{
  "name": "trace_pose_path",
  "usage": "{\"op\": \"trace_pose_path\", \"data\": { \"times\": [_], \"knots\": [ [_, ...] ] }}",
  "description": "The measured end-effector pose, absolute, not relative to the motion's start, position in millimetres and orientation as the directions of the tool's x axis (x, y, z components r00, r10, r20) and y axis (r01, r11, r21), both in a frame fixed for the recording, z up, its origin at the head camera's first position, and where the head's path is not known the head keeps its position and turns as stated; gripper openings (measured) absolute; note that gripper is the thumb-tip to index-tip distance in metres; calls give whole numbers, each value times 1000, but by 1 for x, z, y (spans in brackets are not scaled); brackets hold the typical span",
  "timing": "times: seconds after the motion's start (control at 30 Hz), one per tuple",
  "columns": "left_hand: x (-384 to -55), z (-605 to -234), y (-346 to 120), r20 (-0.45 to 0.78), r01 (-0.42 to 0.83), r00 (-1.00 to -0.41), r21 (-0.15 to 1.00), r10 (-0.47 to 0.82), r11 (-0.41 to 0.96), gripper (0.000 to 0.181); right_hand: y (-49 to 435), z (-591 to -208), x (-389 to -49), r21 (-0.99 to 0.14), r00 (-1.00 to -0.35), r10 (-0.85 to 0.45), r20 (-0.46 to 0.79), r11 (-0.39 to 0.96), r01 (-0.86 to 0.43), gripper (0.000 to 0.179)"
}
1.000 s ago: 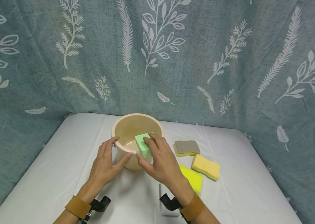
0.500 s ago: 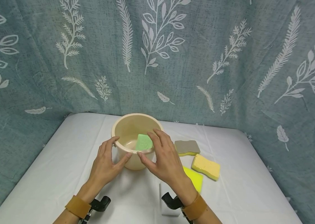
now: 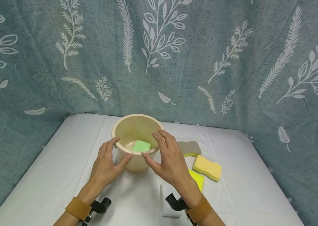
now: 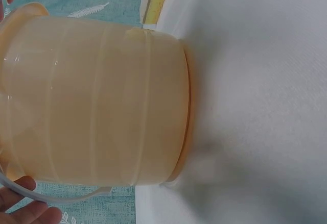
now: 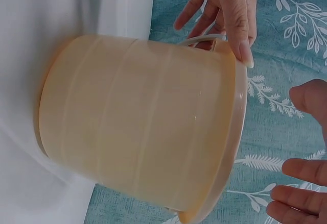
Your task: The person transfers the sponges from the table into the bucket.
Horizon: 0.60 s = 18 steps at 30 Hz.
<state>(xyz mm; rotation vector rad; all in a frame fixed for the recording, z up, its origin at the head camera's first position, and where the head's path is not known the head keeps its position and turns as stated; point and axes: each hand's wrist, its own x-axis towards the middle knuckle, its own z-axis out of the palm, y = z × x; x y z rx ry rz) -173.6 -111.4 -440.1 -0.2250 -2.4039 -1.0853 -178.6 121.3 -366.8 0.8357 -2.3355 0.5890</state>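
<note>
A cream plastic bucket (image 3: 136,164) stands upright on the white-covered table. Inside it, near the bottom, lies a green sponge (image 3: 141,146). My left hand (image 3: 105,163) grips the bucket's near left side, with its thumb at the rim. In the right wrist view, that left hand (image 5: 232,12) has its fingers beside the pale handle (image 5: 202,39). My right hand (image 3: 170,160), fingers spread and holding nothing, hovers over the right side of the rim. The right wrist view shows a gap between the right hand (image 5: 306,183) and the bucket.
Right of the bucket lie a grey-topped yellow sponge (image 3: 190,147), a yellow wavy-edged sponge (image 3: 207,168) and a neon-yellow sponge (image 3: 198,180) partly behind my right forearm. A white block (image 3: 170,201) sits nearer me. A blue-green leaf-patterned curtain (image 3: 91,62) hangs around the table.
My right hand has let go of the green sponge, which dropped into the bucket and now lies lower. That hand has moved slightly right; the left stays at the rim.
</note>
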Motion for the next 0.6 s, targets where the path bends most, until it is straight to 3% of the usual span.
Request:
{"op": "trace_pose_path", "data": {
  "times": [0.6],
  "knots": [
    [-174,-439,-111,488,331,-871,668,-56,666,79,143,-367,-174,-229,-667,-377,643,737,-636,67]
  ]
}}
